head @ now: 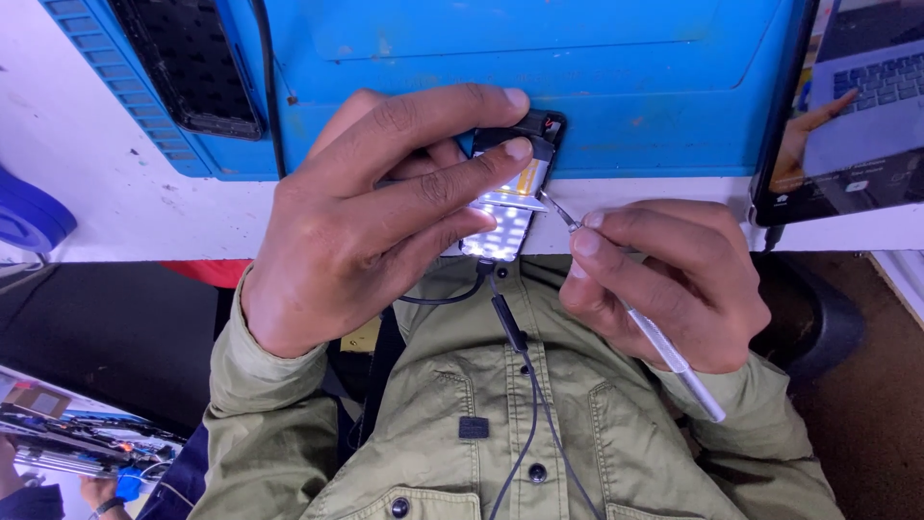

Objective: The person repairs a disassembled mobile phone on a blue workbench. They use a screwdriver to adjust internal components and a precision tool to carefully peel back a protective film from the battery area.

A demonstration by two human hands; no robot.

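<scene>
**Probe at the edge of a lit keypad phone**

The left hand (361,212) wraps its fingers around a small black phone with a glowing white keypad (508,197), holding it at the near edge of a blue rubber work mat (626,87). The right hand (664,284) pinches a slim silver metal probe (664,351), whose tip touches the phone's right side. A black cable (525,385) hangs from the phone over an olive-green shirt (462,433). A tablet with a lit screen (847,106) leans at right.
</scene>
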